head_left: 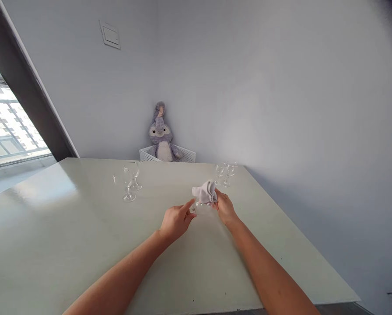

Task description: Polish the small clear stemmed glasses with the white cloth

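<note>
so it's a big, glossy, pale table (97,245) first off. the right hand (226,208) is closed on a soft, crumpled, off-white cloth (204,192); the left hand (177,222) has thumb and finger narrowly parted, holding a smooth, clear glass (201,208). glass sits between both hands, under the cloth.

From here, a purple-grey plush toy (163,133) with 2 dark eyes and a pale belly sits just short of 12 o'clock, in a white perforated basket (188,155) beyond the table's (68,227) far edge. Up at 11 o'clock there's 1 switch plate (111,36) on the pale wall (264,87). Toward 10 o'clock, a dark frame (25,65) slants beside a bright window (12,124), railings (5,101) outside.
</note>
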{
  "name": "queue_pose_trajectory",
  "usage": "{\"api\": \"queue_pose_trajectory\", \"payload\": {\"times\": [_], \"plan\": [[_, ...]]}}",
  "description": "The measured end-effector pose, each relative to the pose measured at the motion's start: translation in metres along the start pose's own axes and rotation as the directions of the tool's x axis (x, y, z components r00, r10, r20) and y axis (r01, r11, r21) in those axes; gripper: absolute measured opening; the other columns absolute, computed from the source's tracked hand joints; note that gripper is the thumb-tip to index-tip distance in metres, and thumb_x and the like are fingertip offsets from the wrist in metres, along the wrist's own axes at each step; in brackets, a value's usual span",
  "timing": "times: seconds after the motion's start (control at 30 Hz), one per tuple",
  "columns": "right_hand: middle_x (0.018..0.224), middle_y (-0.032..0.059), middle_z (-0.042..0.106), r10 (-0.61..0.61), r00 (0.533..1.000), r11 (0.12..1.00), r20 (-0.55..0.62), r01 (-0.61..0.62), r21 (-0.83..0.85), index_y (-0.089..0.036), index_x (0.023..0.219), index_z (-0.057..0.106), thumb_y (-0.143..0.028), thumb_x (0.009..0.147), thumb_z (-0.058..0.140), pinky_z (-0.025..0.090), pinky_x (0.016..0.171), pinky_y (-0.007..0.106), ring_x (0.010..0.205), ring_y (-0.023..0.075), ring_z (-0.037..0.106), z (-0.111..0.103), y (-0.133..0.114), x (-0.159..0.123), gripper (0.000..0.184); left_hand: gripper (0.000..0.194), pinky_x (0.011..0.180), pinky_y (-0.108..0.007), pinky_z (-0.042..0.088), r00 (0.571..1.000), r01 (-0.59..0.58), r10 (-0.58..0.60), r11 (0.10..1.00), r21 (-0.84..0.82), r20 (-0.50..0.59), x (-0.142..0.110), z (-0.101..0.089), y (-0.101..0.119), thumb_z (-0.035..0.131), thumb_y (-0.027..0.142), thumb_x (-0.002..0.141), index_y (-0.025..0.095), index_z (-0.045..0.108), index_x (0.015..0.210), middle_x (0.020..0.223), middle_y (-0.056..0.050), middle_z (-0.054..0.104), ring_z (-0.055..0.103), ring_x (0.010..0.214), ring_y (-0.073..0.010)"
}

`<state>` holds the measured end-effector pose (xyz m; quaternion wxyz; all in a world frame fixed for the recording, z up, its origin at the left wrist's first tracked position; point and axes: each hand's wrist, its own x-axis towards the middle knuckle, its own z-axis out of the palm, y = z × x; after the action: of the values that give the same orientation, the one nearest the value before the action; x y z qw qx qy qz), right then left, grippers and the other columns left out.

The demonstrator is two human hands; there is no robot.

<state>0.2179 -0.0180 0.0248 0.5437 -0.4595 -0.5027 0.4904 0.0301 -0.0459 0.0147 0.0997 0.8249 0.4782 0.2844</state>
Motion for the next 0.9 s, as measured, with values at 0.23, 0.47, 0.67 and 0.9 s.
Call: {"api": "queue_pose_trajectory", "payload": {"times": [0.23, 0.47, 0.67, 0.9], "plan": [[0.101, 0.0055, 0.062, 0.031, 0.991, 0.903, 0.129, -0.083, 0.422, -0.018, 0.097, 0.06, -0.044, 0.081, 0.045, 0.048, 0.082, 0.041, 0.088, 0.0225, 0.061, 0.033, 0.006, -0.013, 0.033, 0.039, 0.061, -0.024, 0.041, 0.961, 0.181, -0.227, 0.947, -0.266, -0.156, 0.004, -0.001, -0.006, 0.044, 0.037, 0.083, 0.024, 0.043, 0.12, 0.082, -0.001, 0.058, 0.051, 0.063, -0.0119], [0.104, 0.0043, 0.06, -0.062, 0.978, 0.986, 0.2, 0.03, 0.161, -0.021, 0.101, 0.058, -0.041, 0.082, 0.043, 0.044, 0.087, 0.037, 0.098, 0.0205, 0.054, 0.055, 0.02, -0.03, 0.032, 0.046, 0.086, -0.035, 0.042, 0.933, 0.073, -0.237, 0.861, -0.504, -0.27, 0.005, 0.01, 0.001, 0.043, 0.021, 0.082, 0.03, 0.038, 0.126, 0.125, -0.007, 0.041, 0.045, 0.11, -0.02], [0.104, 0.0048, 0.059, -0.12, 0.965, 0.992, 0.231, 0.124, -0.003, -0.023, 0.103, 0.056, -0.042, 0.075, 0.056, 0.042, 0.089, 0.035, 0.1, 0.0202, 0.053, 0.049, 0.022, -0.029, 0.034, 0.063, 0.096, -0.034, 0.035, 0.974, 0.158, -0.222, 0.571, -0.806, 0.033, 0.003, 0.007, 0.006, 0.052, 0.012, 0.069, 0.029, 0.039, 0.129, 0.139, -0.003, 0.032, 0.03, 0.126, -0.0238], [0.084, 0.004, 0.061, -0.013, 0.892, 0.994, 0.451, 0.06, -0.09, -0.015, 0.09, 0.059, -0.04, 0.077, 0.055, 0.044, 0.079, 0.036, 0.083, 0.0196, 0.056, 0.03, 0.013, -0.023, 0.028, 0.061, 0.08, -0.035, 0.044, 0.956, 0.272, -0.148, 0.127, -0.954, 0.252, 0.011, -0.018, -0.005, 0.06, 0.036, 0.072, 0.021, 0.039, 0.127, 0.114, -0.011, 0.057, 0.053, 0.102, -0.0242]]}}
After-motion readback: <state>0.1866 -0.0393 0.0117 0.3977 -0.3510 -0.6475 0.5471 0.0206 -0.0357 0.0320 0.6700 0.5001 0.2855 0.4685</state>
